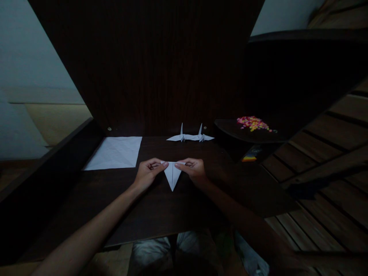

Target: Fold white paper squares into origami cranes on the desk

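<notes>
While two cranes (191, 137) stand behind it on the tabletop (152, 214), the folded paper (172, 176) is pinched at its far corners by the fingers (164, 164) of the left hand (146, 174) and right hand (196, 168).

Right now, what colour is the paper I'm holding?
The folded paper looks white, best in the head view.

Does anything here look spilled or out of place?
Perhaps the colourful little pieces: they lie loose on the side shelf with no container visible, a few straying rightward. The folded paper looks neat and even.
</notes>
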`<state>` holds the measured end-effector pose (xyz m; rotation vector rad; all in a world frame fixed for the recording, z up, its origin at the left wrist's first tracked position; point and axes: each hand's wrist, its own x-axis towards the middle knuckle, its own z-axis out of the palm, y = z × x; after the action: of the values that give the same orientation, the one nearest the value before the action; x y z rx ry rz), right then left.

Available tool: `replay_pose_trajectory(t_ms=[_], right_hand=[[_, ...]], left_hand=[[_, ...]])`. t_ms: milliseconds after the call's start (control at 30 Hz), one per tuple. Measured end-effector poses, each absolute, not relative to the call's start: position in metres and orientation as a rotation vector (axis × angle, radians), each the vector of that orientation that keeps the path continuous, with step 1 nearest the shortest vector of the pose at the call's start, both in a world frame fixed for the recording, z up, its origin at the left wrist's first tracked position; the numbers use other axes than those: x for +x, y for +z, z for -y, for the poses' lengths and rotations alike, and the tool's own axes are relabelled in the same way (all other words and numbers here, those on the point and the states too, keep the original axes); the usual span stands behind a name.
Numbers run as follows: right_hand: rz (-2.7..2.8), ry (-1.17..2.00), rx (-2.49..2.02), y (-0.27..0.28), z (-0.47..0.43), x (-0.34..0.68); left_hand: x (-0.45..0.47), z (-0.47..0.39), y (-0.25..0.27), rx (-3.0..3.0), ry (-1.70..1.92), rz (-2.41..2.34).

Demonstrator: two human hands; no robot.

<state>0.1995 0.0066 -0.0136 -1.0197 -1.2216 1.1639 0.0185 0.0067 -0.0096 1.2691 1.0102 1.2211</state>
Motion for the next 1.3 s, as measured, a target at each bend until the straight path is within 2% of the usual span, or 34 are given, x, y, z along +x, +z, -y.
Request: replay_pose_trajectory(t_ms=[333, 600, 933, 1300], right_hand=[[1.091, 1.447, -0.963, -0.021, -0.008, 0.195], [1.372, 1.188, -1.044, -0.012, -0.002, 0.199], [1.549, 1.133, -1.091, -0.014, 0.0, 0.199], [1.549, 1.364, -0.95, -0.024, -0.001, 0.193]], left_hand=[[0.02, -0.002, -0.011, 1.274, 1.279, -0.98], [0.02, 0.0, -0.004, 1.446, 1.159, -1.009], [0.018, -0.002, -0.006, 1.53, 0.984, -1.0], [0.016, -0.004, -0.005, 1.49, 1.175, -1.03]])
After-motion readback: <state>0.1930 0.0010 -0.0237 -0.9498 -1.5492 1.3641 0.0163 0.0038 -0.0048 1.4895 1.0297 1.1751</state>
